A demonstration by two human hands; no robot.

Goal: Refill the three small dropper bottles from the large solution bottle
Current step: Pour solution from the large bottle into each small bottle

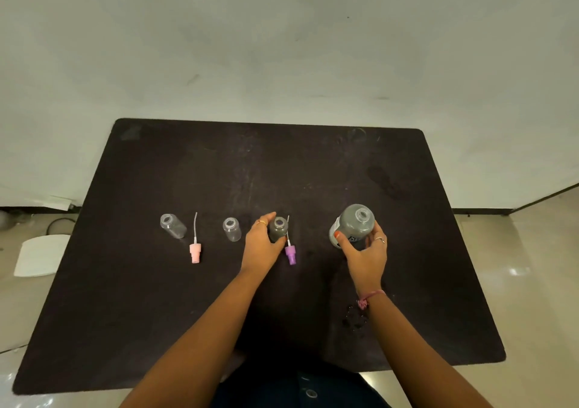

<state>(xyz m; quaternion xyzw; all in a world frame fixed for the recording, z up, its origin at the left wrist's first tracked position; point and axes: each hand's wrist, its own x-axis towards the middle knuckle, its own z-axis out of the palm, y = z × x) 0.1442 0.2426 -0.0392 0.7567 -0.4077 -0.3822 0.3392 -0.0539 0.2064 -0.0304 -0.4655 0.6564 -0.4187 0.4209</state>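
Right grip (363, 251): curled round large solution bottle (352, 226), uncapped, upright on bench (219, 298). Left grip (261, 244): curled round filled small bottle (278, 228); purple dropper cap (290, 252) just beside.

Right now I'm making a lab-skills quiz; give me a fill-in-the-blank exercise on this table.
1. The left hand holds the ____ of three small bottles.
2. The right hand grips the ____ bottle.
3. The spray cap between the two clear bottles is ____.
4. The cap beside the held small bottle is ____.

Missing: rightmost; large; pink; purple
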